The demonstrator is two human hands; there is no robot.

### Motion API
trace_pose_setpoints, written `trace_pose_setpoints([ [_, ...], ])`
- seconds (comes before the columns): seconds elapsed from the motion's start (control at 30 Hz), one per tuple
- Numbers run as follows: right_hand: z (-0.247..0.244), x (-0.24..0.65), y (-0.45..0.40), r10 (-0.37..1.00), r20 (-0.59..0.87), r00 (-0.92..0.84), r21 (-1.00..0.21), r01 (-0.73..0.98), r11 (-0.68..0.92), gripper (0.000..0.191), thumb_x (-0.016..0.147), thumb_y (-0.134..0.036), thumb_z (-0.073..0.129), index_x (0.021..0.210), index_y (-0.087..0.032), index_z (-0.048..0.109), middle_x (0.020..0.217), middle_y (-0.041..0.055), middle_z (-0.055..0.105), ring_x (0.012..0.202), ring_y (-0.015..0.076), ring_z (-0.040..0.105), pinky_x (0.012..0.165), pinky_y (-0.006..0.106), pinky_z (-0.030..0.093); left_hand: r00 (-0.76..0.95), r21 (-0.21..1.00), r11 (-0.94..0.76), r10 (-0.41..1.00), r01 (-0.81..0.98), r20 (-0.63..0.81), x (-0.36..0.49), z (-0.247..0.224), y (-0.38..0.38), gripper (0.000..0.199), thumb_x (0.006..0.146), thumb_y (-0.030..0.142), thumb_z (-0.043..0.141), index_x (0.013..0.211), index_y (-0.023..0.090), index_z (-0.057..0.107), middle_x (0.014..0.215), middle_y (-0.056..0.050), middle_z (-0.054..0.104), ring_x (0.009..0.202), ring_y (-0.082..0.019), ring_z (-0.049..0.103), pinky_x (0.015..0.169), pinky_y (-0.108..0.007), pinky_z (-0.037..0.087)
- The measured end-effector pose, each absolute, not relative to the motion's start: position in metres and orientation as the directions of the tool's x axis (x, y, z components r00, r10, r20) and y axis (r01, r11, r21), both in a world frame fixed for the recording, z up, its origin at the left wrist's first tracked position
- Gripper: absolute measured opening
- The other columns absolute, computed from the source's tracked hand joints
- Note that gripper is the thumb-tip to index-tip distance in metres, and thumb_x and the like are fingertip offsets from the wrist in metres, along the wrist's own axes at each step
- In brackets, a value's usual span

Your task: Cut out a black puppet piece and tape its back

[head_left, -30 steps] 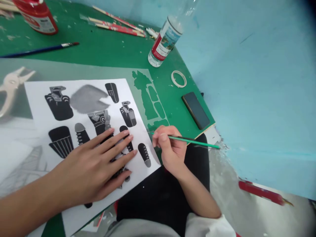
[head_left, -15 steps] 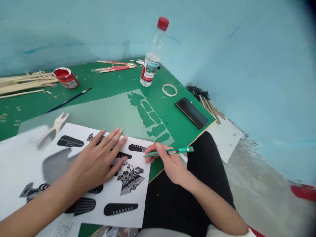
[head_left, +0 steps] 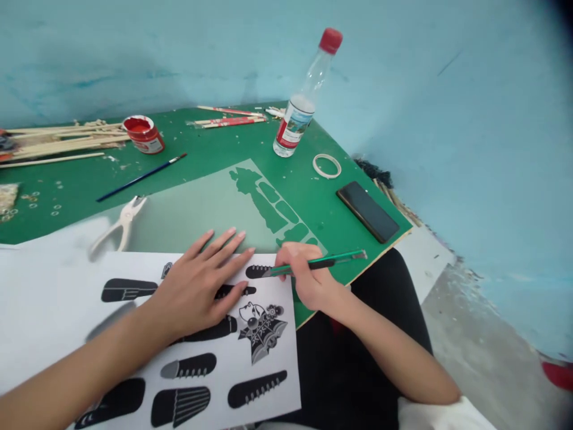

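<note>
My left hand (head_left: 203,286) lies flat with fingers spread on a white sheet (head_left: 273,412) printed with black and grey shapes. My right hand (head_left: 308,278) is wrapped round a green craft knife (head_left: 340,257). The knife's tip is over a small dark printed shape (head_left: 257,272) near the sheet's upper right corner. Beyond the sheet lies a translucent sheet (head_left: 192,209) with several pieces cut out of it. A white hole punch (head_left: 125,221) rests at its left part.
Behind are an open red paint jar (head_left: 145,136), a brush (head_left: 143,177), wooden sticks (head_left: 62,143) and a water bottle (head_left: 295,122). A tape roll (head_left: 326,166) and a phone (head_left: 367,211) lie near the right edge of the green table (head_left: 215,149).
The view has shifted, and most things appear further right. The printed sheet has turned slightly, and the knife tip is now over the small printed shape instead of at the sheet's edge.
</note>
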State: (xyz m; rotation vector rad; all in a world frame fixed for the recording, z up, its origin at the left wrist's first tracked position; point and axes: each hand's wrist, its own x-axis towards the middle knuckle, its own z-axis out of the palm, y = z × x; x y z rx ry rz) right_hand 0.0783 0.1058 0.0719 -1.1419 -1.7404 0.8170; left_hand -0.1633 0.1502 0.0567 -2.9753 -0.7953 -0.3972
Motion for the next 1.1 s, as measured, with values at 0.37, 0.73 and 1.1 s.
trace_pose_setpoints([
  [0.37, 0.061, 0.070, 0.113, 0.846, 0.387, -0.366, -0.613, 0.583, 0.533, 0.041, 0.106, -0.022, 0.047, 0.066, -0.023, 0.038, 0.058, -0.0048, 0.037, 0.054, 0.0127, 0.036, 0.056, 0.030, 0.029, 0.717, 0.259, -0.736, 0.674, 0.626, 0.181, -0.158, 0.044, 0.136, 0.059, 0.109, 0.053, 0.037, 0.163, 0.028, 0.039, 0.173, -0.009, 0.030, 0.163, -0.028, 0.024, 0.133, -0.055, 0.019],
  [0.73, 0.060, 0.057, 0.106, 0.838, 0.346, -0.423, -0.455, 0.705, 0.544, 0.039, 0.106, -0.015, 0.040, 0.068, -0.023, 0.040, 0.057, -0.0036, 0.045, 0.054, 0.0124, 0.038, 0.056, 0.029, 0.033, 0.711, 0.293, -0.726, 0.681, 0.622, 0.178, -0.156, 0.044, 0.137, 0.068, 0.105, 0.063, 0.041, 0.162, 0.026, 0.042, 0.173, -0.009, 0.031, 0.163, -0.030, 0.024, 0.134, -0.056, 0.018],
  [1.1, 0.058, 0.056, 0.107, 0.822, 0.345, -0.453, -0.447, 0.691, 0.568, 0.038, 0.102, -0.011, 0.043, 0.067, -0.023, 0.038, 0.057, -0.0039, 0.045, 0.055, 0.0127, 0.037, 0.056, 0.029, 0.034, 0.709, 0.289, -0.727, 0.681, 0.623, 0.183, -0.157, 0.042, 0.137, 0.067, 0.105, 0.064, 0.038, 0.161, 0.026, 0.043, 0.173, -0.010, 0.032, 0.163, -0.031, 0.025, 0.133, -0.057, 0.020],
])
